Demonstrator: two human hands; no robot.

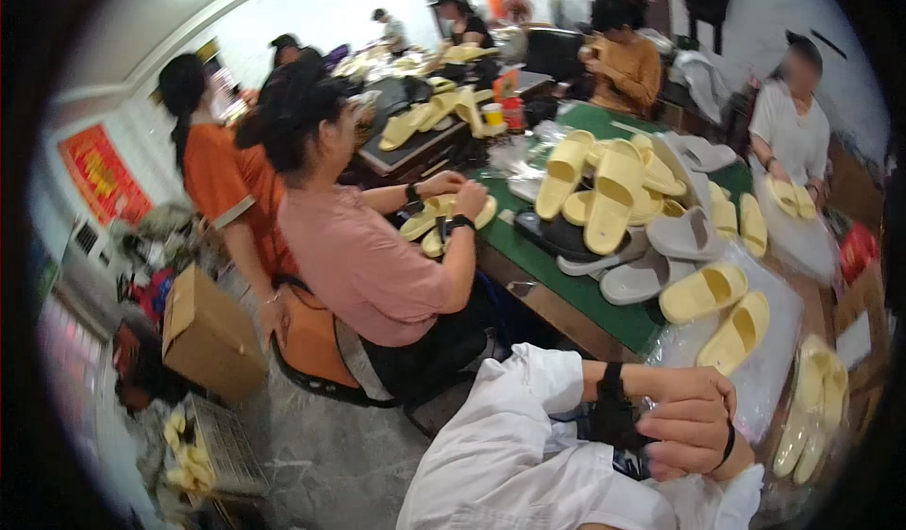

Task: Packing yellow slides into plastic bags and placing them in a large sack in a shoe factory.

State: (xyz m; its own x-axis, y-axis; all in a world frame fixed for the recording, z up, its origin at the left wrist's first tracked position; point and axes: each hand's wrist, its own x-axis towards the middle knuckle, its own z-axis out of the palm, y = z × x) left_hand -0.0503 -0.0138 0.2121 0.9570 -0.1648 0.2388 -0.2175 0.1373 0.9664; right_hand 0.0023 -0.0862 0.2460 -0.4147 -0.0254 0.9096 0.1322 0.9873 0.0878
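My two forearms, in white sleeves, meet at the lower right, crossed over each other. My left hand (694,384) lies behind the right one, its fingers mostly hidden. My right hand (681,426) has its fingers curled together beside the black wristband (612,407) on my left wrist; whatever they hold, if anything, does not show. A thin black band also circles my right wrist. Nearest to my hands, a pair of pale yellow slide sandals (736,332) lies on clear plastic bags (769,341) on the table.
Yellow and grey slides (613,200) are heaped on the green tabletop (590,318). Left of me, a person in pink (363,247) handles yellow slides. Bagged slides (812,407) lie at the right. A cardboard box (212,336) and a wire crate (226,450) stand on the floor. Other people work farther back.
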